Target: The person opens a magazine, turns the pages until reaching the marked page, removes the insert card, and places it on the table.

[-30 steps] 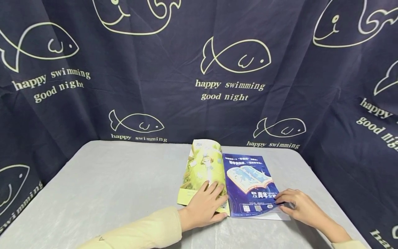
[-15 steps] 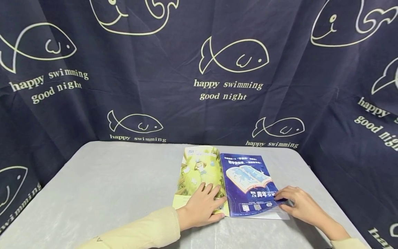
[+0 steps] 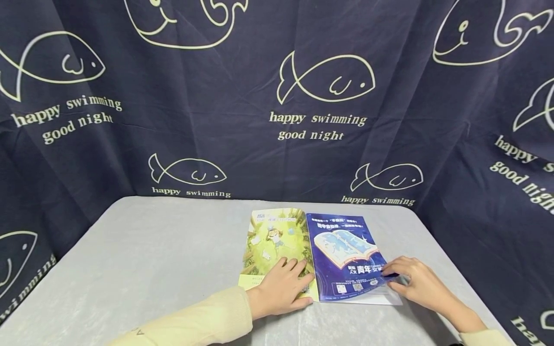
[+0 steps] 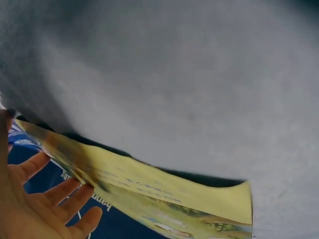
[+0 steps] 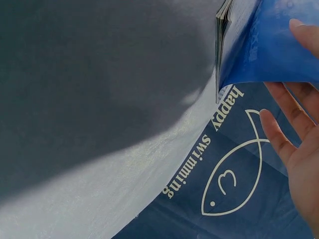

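Note:
An open magazine lies on the table, its green-and-yellow left page (image 3: 277, 245) showing a cartoon child on grass and its dark blue right page (image 3: 344, 247) picturing an open book. Across the lower part of the left page, my left hand (image 3: 283, 287) rests with fingers spread near the spine. My right hand (image 3: 417, 283) pinches the lower right corner of the blue page, which curls up and bares a white page (image 3: 383, 299) beneath. In the right wrist view, the lifted blue page (image 5: 279, 50) sits between thumb and fingers, apart from the stacked pages (image 5: 222, 45).
A pale grey cloth covers the table (image 3: 164, 259). Behind it and along both sides hangs a navy curtain (image 3: 242, 96) printed with white fish and lettering. The table's far edge runs just beyond the magazine.
The left page has come down flatter and spread to the left under my left hand. The blue page's corner curls up a little more at my right hand, which keeps its pinch.

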`<state>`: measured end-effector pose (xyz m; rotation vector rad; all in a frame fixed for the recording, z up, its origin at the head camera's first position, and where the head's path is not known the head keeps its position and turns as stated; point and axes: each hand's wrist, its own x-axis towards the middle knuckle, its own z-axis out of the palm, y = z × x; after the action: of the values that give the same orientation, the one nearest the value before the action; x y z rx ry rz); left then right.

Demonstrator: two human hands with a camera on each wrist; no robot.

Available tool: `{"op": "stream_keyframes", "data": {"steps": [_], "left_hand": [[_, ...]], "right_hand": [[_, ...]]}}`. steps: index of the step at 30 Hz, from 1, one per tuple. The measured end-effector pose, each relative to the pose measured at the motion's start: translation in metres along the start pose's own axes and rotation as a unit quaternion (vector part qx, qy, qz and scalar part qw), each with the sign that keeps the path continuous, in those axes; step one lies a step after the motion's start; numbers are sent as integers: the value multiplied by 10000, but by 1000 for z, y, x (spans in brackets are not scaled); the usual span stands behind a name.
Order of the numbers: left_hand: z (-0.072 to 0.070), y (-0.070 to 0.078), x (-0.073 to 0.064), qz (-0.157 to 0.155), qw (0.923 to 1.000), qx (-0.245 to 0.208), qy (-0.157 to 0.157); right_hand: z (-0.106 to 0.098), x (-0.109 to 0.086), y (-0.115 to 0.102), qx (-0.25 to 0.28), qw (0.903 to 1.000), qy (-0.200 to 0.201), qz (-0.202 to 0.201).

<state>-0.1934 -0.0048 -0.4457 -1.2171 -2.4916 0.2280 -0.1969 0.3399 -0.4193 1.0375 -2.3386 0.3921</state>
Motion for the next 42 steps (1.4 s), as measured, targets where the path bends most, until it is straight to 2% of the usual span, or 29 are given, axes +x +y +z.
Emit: {"op": "stream_keyframes", "data": {"steps": [9, 18, 42], "left_hand": [[-2, 2, 4, 3, 9998, -179, -130], [-2, 8, 13, -259, 9988, -285, -302], [-8, 23, 31, -571, 9964, 169, -599]], "right_hand": [[0, 4, 3, 137, 9997, 177, 37], [-1, 10, 2, 101, 9989, 429, 146], [-4, 25, -3, 249, 9963, 795, 204]]}}
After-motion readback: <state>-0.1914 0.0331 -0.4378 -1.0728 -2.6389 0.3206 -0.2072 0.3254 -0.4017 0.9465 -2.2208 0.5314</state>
